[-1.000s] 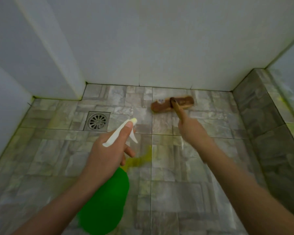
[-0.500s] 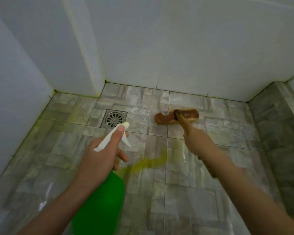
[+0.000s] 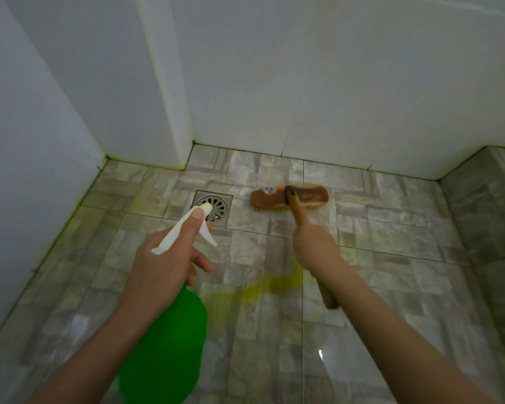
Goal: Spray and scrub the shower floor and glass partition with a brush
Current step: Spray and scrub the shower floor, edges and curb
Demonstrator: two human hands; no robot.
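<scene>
**Shower floor** (image 3: 391, 258): grey stone-pattern tiles with a wet sheen. White walls (image 3: 333, 83) bound the far and left edges, and a tiled kerb (image 3: 484, 205) bounds the right edge.

**Brush** (image 3: 292, 198): 1 unit, wood, long-handled.
- The head lies bristles-down on the floor near the far edge, just right of the drain. Its long side runs along the far wall.
- The handle slopes back toward the person.
- The right hand (image 3: 315, 246) is wrapped tightly round the handle partway along. The butt end sticks out below the wrist.

**Spray bottle** (image 3: 164, 345): 1 unit, green body with a white trigger head (image 3: 184, 228).
- It is held above the near-left part of the floor.
- The left hand (image 3: 164, 263) clasps the neck, with 1 fingertip on top of the head by the nozzle. The other fingers are curled beneath the trigger.
- The nozzle points toward the far-left corner.

**Drain** (image 3: 216, 199): 1 square metal grate with radial slots, set in the floor toward the far-left corner. The nozzle covers part of it in this view.

**Yellow-green patch** (image 3: 274, 284): 1 smear on the tiles near the middle of the floor, between the 2 forearms. A similar tint runs along the grout at the left edge.
</scene>
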